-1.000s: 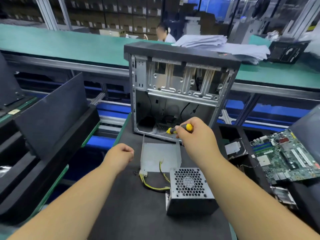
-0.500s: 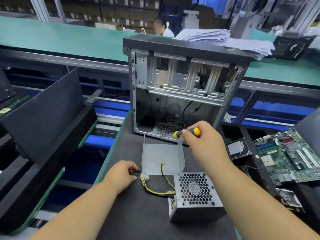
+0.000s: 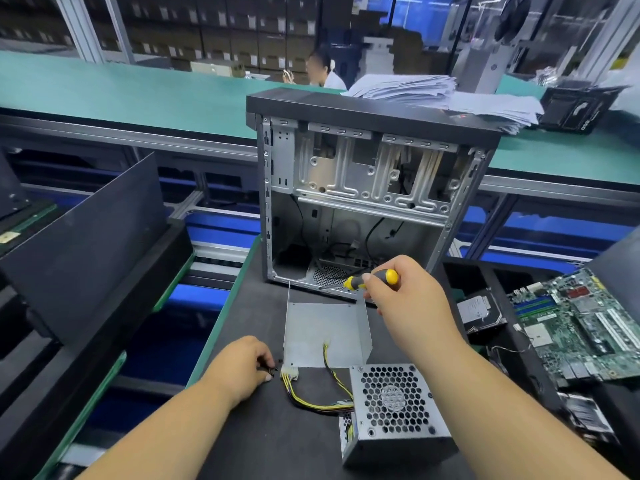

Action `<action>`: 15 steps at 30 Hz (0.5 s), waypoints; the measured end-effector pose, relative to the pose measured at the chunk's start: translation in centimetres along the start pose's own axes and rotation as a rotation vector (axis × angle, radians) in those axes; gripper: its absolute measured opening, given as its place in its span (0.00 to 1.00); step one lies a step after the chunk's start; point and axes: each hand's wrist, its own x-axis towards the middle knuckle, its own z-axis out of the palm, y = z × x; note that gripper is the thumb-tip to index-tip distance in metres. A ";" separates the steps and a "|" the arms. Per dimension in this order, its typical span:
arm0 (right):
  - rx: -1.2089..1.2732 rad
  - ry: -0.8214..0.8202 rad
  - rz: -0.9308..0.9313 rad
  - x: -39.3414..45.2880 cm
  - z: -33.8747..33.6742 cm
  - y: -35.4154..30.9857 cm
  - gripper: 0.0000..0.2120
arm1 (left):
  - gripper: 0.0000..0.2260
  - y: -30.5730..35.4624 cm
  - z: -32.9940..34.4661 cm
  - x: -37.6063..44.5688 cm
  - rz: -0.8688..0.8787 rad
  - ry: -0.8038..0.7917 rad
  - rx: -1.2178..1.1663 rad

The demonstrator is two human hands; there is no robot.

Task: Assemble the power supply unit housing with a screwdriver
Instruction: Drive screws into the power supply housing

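Observation:
A grey power supply unit (image 3: 394, 414) with a honeycomb fan grille lies on the black mat, its yellow and black cables (image 3: 311, 400) trailing left to a white connector (image 3: 289, 373). Behind it lies a bent grey metal housing cover (image 3: 325, 334). My right hand (image 3: 412, 303) grips a yellow and black screwdriver (image 3: 370, 279) above the cover's far edge, its tip pointing left. My left hand (image 3: 242, 367) rests on the mat left of the connector, its fingertips pinching a small dark screw (image 3: 273, 368).
An open computer case (image 3: 367, 188) stands upright behind the cover. A motherboard (image 3: 585, 323) and a hard drive (image 3: 479, 311) lie on the right. Black foam trays (image 3: 86, 244) sit on the left. A person sits beyond the green bench (image 3: 138, 95).
My left hand has moved right and down to the mat beside the white connector and now pinches a small screw. My right hand stays by the case with the screwdriver.

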 end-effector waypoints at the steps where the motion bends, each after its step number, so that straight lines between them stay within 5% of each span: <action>1: -0.002 -0.003 0.000 0.0 0.1 0.0 0.06 | 0.08 0.0 0.0 0.0 0.004 0.005 0.001; 9: 0.001 0.002 -0.010 -0.1 0.0 -0.1 0.06 | 0.06 -0.3 0.3 -0.3 -0.011 0.061 -0.144; 15: 0.056 0.025 -0.029 -0.5 -0.7 -0.6 0.05 | 0.08 0.5 -2.0 -0.7 -0.155 0.216 -0.701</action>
